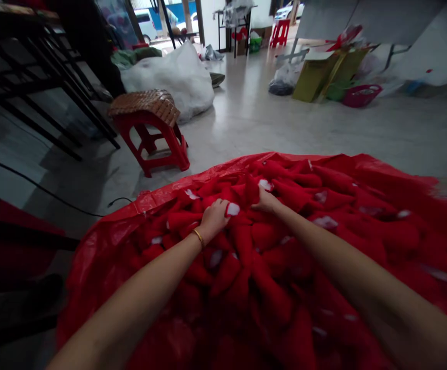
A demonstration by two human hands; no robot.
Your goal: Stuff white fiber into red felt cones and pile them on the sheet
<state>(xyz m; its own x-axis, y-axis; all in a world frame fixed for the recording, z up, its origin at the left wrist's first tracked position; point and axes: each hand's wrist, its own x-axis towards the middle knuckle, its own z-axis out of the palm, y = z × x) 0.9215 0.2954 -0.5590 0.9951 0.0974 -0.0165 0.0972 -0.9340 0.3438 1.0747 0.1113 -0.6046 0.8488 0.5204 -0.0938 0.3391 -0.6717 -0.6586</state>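
Observation:
A big heap of red stuffed fabric pieces [269,288], many with white stuffing at an open end, lies in a large red plastic sheet or bag [103,257]. My left hand [214,220], with a gold bangle at the wrist, is closed round one red stuffed fabric piece [232,209] whose white end faces right. Close by on the right, my right hand [265,201] grips another red stuffed fabric piece [251,189] that stands up from the heap. White stuffing shows just behind that hand. The lower parts of both pieces are hidden.
Beyond the bag stands a red plastic stool [157,139] with a woven seat cover. Behind it lies a large white sack [180,77]. Black table legs [53,97] are at left, a cable [38,187] on the floor, and boxes [316,74] and a pink basket [361,95] at back right.

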